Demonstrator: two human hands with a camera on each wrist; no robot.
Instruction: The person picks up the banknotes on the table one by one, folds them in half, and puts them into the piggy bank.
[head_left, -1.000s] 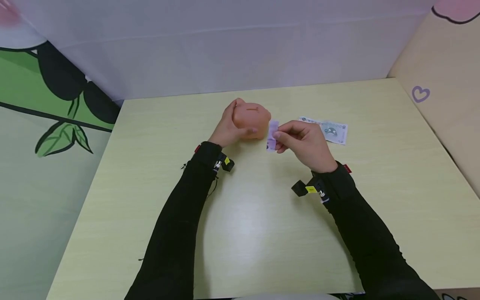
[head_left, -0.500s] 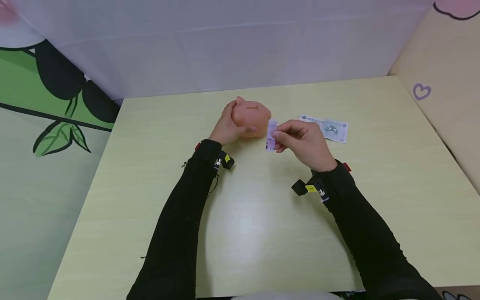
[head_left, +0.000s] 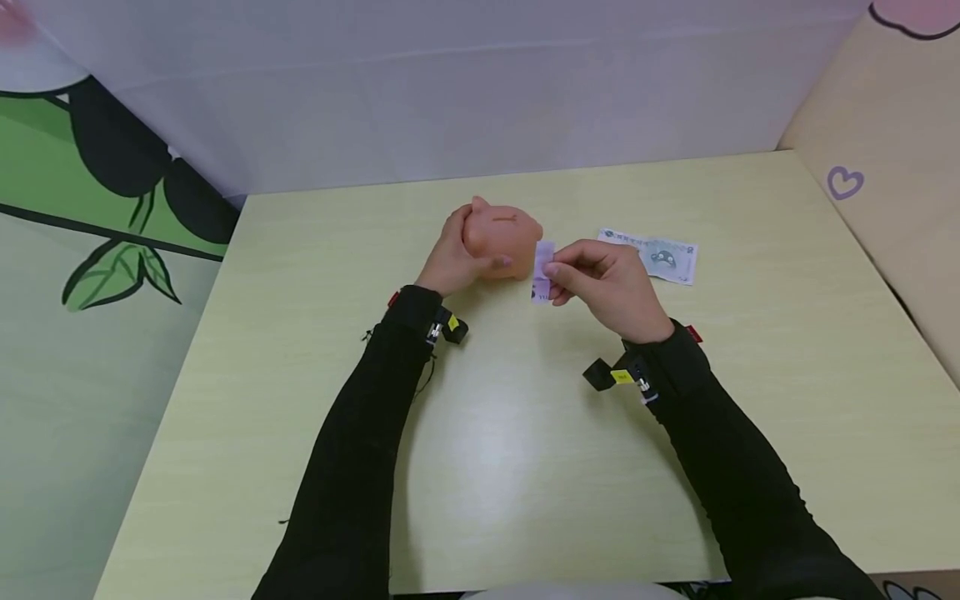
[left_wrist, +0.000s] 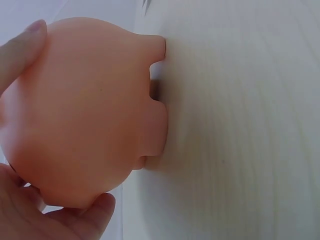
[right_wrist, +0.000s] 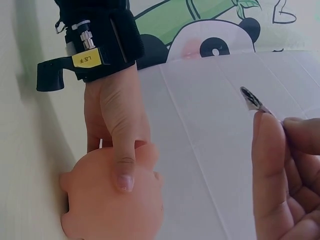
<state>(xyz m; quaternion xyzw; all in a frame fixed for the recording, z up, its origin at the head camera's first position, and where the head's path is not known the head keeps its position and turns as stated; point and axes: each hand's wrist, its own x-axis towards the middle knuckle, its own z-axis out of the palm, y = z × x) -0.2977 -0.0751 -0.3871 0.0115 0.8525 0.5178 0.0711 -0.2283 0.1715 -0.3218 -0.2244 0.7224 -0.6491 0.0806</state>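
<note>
Head view: far on the tabletop (head_left: 480,500), the left hand (head_left: 452,262) grips a piggy bank (head_left: 501,235); right of it, the right hand (head_left: 618,287) pinches a folded note (head_left: 541,271), likely light, limp.

Left wrist: the smooth piggy bank, probably slippery, suits cupping.

Right wrist: the folded note's tip juts free.

piggy bank (head_left: 508,237) — drawn nearer, just slightly
</note>
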